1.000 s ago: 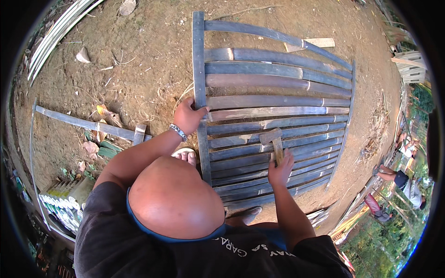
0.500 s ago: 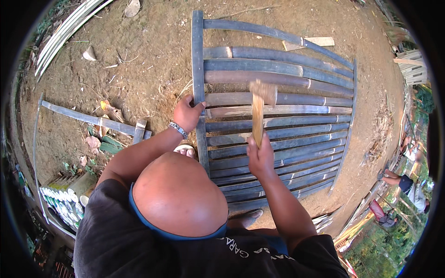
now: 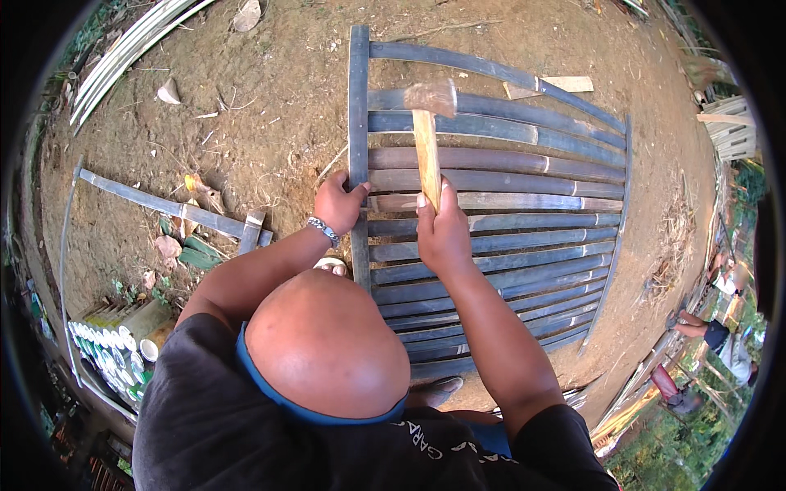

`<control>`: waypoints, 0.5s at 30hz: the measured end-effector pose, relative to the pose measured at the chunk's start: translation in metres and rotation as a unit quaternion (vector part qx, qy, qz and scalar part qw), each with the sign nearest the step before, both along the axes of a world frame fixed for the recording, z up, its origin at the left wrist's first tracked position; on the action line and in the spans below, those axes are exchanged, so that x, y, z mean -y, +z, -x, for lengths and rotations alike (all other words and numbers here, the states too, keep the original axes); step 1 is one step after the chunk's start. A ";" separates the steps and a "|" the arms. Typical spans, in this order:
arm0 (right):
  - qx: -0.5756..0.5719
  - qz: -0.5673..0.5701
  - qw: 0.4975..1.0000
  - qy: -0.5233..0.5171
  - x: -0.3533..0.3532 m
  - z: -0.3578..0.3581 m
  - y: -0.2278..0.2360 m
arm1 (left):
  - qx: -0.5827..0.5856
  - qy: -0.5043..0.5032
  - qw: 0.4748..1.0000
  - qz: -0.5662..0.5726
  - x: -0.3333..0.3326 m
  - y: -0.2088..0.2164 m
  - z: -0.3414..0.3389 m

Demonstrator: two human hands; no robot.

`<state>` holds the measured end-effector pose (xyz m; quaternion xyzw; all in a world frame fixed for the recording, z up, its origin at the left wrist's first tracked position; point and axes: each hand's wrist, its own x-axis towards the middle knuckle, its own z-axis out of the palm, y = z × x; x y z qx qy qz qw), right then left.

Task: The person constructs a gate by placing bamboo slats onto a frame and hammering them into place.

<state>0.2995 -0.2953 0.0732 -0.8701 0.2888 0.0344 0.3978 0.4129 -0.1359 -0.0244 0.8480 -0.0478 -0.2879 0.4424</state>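
A slatted bamboo panel (image 3: 491,180) lies in front of me, its dark slats running left to right. My left hand (image 3: 340,202) is closed on the upright bamboo rail (image 3: 359,98) at the panel's left end. The thumb rests over the rail; whether a nail is pinched there is too small to make out. My right hand (image 3: 444,227) grips the wooden handle of a hatchet (image 3: 427,151). Its rusty-brown head is slightly blurred and held above the upper slats, to the right of the rail.
On the left lies a separate bamboo frame piece (image 3: 155,199), with dry leaves (image 3: 168,248) nearby. Pale strips (image 3: 123,53) lie at the far left, and a flat board (image 3: 565,84) beyond the panel. A person (image 3: 720,335) is at the right edge.
My right hand has moved left and farther away, carrying the hatchet toward the rail's far part. The left hand keeps its grip on the rail, which appears slightly shifted right in view.
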 end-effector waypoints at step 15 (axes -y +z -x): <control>-0.079 -0.033 0.994 -0.064 0.014 0.040 -0.037 | -0.055 0.063 0.989 0.119 -0.002 -0.023 0.000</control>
